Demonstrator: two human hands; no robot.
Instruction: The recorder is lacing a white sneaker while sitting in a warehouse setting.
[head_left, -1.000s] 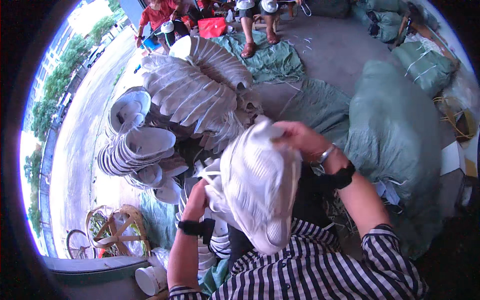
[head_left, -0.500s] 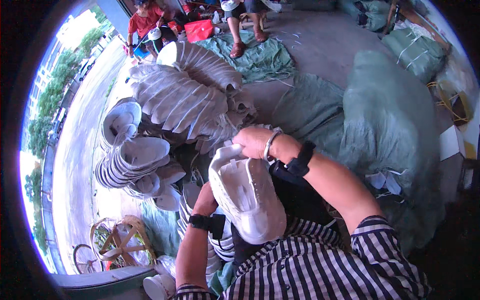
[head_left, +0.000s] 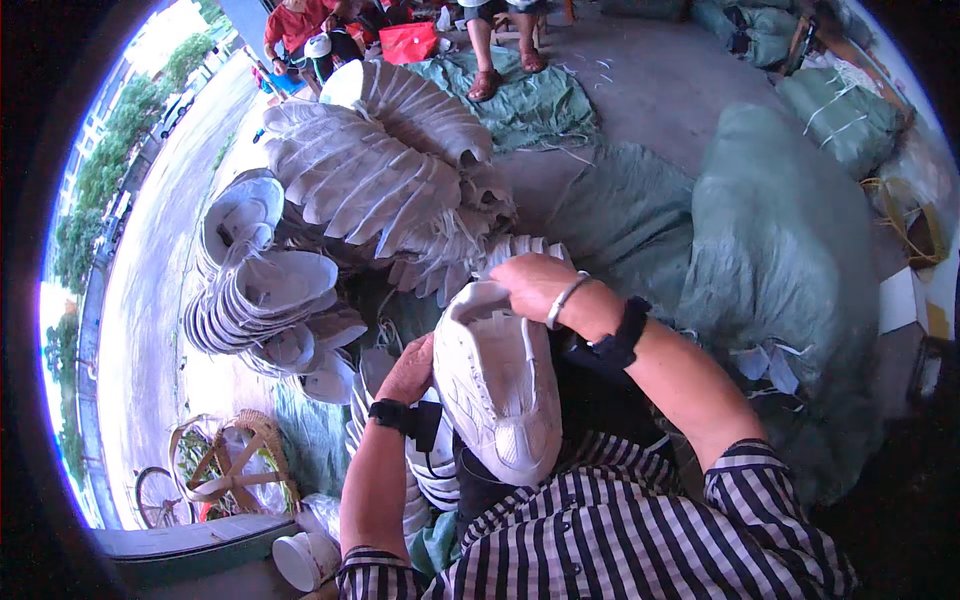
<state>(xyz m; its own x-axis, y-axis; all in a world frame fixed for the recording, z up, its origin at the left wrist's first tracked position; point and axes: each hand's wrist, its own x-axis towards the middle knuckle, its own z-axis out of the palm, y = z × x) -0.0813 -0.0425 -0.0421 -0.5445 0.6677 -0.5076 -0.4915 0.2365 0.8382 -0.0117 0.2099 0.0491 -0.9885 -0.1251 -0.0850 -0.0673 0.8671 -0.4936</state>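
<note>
We hold one white lace-up sports shoe with a stitched upper [head_left: 497, 385] at the centre of the view, just above our black-and-white striped shirt [head_left: 610, 540]. The shoe points its toe toward 6 o'clock and its open collar toward 12 o'clock.

Our right hand [head_left: 535, 285] grips the collar end of the shoe from 12 o'clock. Its fingers curl down over the rim and press against the shoe. A silver bangle [head_left: 563, 298] and a black wrist strap [head_left: 622, 335] sit on that forearm.

Our left hand [head_left: 408, 368] supports the shoe from 9 o'clock. Its fingers lie against the side of the upper; we cannot tell whether they are spread or closed, because the shoe hides the tips. A black wrist strap with a small black device [head_left: 405, 418] sits on that wrist.

At 10 o'clock from the shoe, nested stacks of white shoes [head_left: 265, 300] lie fanned on their sides. At 11 o'clock, a larger fanned row of white shoes [head_left: 365, 165] rests on the concrete floor [head_left: 650, 90]. A short stack of white shoes [head_left: 425, 480] stands below our left wrist.

At 2 o'clock, large green woven sacks [head_left: 790, 260] lie on the floor. At 8 o'clock, a wicker basket [head_left: 225, 465] stands near a white paper cup [head_left: 305, 558]. At 12 o'clock, other people [head_left: 310, 30] sit on a green tarpaulin [head_left: 530, 100].
</note>
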